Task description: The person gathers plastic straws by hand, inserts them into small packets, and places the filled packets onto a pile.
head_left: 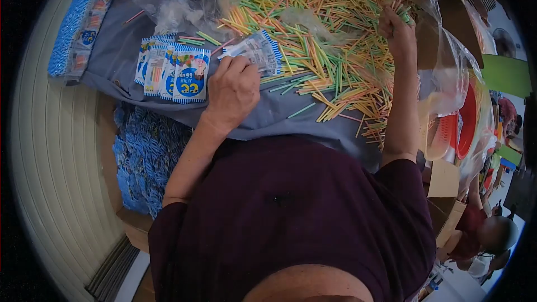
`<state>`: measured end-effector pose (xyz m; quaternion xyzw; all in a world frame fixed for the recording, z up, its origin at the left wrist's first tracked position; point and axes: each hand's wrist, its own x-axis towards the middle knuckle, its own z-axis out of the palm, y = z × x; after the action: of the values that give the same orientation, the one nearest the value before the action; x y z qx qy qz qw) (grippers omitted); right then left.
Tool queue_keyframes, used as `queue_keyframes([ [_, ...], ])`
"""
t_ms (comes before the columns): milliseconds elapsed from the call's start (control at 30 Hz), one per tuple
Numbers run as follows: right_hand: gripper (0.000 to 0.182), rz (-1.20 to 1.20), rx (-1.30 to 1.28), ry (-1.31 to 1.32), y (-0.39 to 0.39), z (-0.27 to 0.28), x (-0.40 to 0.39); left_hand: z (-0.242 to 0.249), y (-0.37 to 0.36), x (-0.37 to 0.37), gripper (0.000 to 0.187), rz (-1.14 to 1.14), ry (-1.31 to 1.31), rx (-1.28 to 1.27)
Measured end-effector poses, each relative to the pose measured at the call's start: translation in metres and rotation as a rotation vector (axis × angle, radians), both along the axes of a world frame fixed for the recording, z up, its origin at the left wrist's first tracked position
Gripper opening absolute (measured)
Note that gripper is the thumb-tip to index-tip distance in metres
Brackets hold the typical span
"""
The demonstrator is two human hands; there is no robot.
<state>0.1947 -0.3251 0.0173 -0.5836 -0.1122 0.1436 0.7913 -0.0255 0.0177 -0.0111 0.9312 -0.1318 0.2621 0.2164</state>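
My left hand (234, 88) is closed at the near end of a small clear packet (258, 53) with a blue-striped edge, its fingertips hidden from view. Beside it, several blue-and-white printed packets (192, 75) overlap on the grey cloth (120, 39). A large heap of thin sticks (330, 5) in yellow, green, orange and pink spreads over the cloth. At the heap's right side, my right hand (396, 22) has its fingers curled round a small bunch of coloured sticks (404, 15).
A long blue bag of packets (84, 22) lies at the upper left. Below the table edge stands a box full of blue packets (146, 156). Clear plastic (173, 0) lies behind the packets. A red basket (465, 120) and cardboard (444, 179) are at right, with another person (475, 229) beyond.
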Motion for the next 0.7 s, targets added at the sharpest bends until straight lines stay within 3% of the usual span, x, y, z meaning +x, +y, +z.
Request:
queue_keyframes([
  [100,0.014,-0.009,0.101,0.026,0.017,-0.006,-0.011,0.002,0.009,0.004,0.006,-0.005,0.054,-0.109],
  [167,0.016,-0.012,0.130,-0.024,0.033,0.003,-0.017,0.000,0.013,0.008,0.006,-0.029,0.035,-0.342],
  [267,0.025,-0.080,0.069,-0.150,0.036,0.017,-0.015,0.009,0.011,0.010,0.006,-0.034,-0.131,-0.148],
  [333,0.033,-0.130,-0.019,-0.224,0.035,0.017,-0.014,-0.004,0.008,0.004,0.006,-0.012,-0.066,-0.095],
  [400,0.047,-0.153,-0.312,-0.441,0.036,0.016,-0.018,-0.006,0.008,0.000,0.006,0.014,-0.001,-0.040],
  [533,0.059,-0.159,-0.340,-0.329,0.047,0.013,-0.038,0.001,0.011,-0.002,0.006,0.035,0.071,-0.052],
  [600,0.061,-0.037,0.005,-0.221,0.056,0.008,-0.042,0.001,0.019,0.004,0.005,0.028,0.077,-0.090],
  [667,0.066,0.050,0.085,-0.235,0.065,0.006,-0.045,0.002,0.028,0.011,0.010,-0.092,0.135,-0.455],
  [700,0.071,0.140,0.163,-0.249,0.069,0.006,-0.045,0.006,0.027,0.011,0.010,-0.085,0.138,-0.453],
])
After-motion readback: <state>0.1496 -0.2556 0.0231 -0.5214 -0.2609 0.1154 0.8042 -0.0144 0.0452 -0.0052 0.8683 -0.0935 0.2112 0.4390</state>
